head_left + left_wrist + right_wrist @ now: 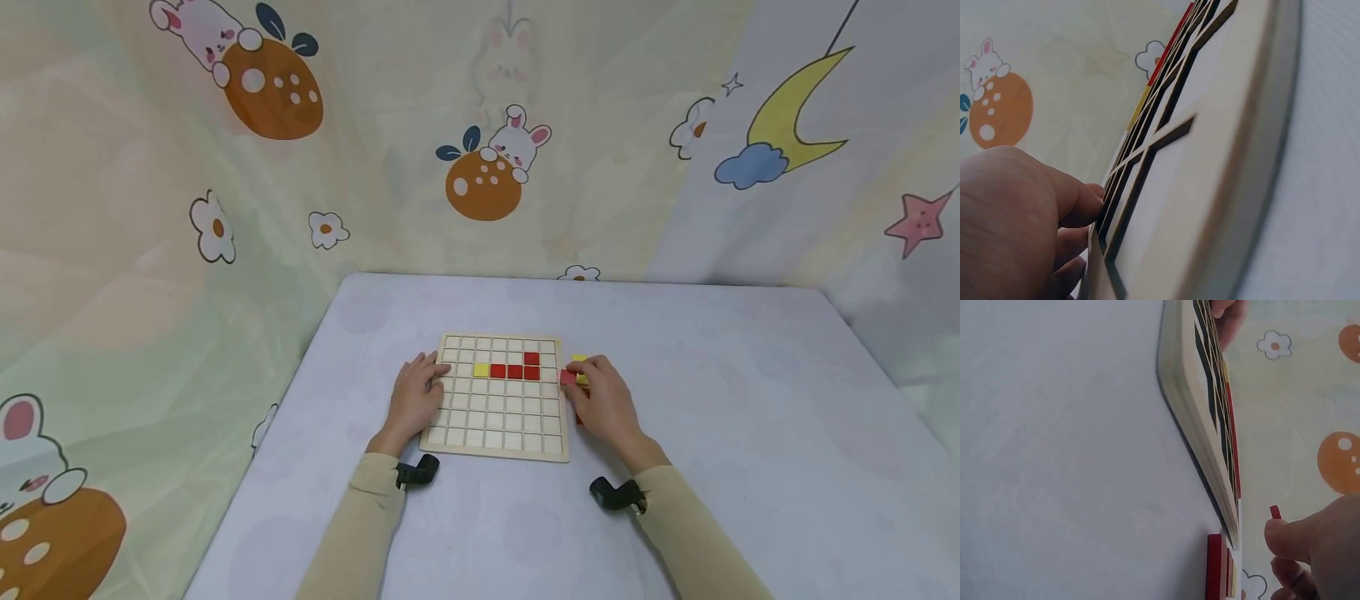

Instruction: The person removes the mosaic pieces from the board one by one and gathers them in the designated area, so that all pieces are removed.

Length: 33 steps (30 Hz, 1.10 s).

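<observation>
A pale wooden grid board [495, 455] lies flat on the table. One yellow square tile [482, 369] and several red square tiles [515, 372] sit in its cells, forming a row with one red tile above the right end. My left hand [417, 392] rests at the board's left edge, fingertips touching the frame. Just past the right edge, my right hand [606, 404] pinches a red tile [567, 377] between thumb and finger; its thin side [1275, 512] shows at the fingertips in the right wrist view. Loose yellow tiles [579, 358] lie beside that hand, partly hidden by it.
Another red tile [579, 420] shows beside the right palm, on the white-covered table [750, 417]. In the right wrist view, a red piece [1214, 569] stands close to the board's corner. A cartoon-printed cloth [390, 150] hangs behind the table. Black cameras [617, 494] are strapped to both wrists.
</observation>
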Tool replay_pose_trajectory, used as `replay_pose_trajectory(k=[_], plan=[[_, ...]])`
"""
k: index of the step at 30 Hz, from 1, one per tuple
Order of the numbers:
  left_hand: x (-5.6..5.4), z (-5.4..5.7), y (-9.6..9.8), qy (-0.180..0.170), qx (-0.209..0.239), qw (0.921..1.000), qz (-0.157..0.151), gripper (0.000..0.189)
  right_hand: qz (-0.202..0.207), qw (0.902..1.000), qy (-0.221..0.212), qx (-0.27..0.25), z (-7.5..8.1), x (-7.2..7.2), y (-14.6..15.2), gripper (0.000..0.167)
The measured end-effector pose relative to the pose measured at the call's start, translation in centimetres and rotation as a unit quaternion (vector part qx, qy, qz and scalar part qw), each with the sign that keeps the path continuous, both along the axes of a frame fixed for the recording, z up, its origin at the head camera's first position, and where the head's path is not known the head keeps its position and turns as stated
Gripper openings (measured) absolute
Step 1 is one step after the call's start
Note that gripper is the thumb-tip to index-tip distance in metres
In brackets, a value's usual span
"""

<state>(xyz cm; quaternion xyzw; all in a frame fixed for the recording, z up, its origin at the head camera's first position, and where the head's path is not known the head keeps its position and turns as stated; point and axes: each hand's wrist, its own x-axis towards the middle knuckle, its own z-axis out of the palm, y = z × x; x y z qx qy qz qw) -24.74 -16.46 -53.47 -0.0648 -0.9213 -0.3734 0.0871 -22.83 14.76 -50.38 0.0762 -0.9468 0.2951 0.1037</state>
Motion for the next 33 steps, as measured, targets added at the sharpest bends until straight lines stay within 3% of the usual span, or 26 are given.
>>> replay_pose_trajectory(k=[8,33], plan=[[0.0,0.2,-0.1,-0.029,0.008,0.9995,-0.003,0.034,-0.018,0.9997,-0.001,-0.015,-0.1,1.2,1.0,0.031],[0.0,0.2,-0.2,-0.031,0.005,0.9995,-0.004,0.034,-0.075,0.9955,-0.001,-0.058,-1.7,3.1,4.3,0.036]])
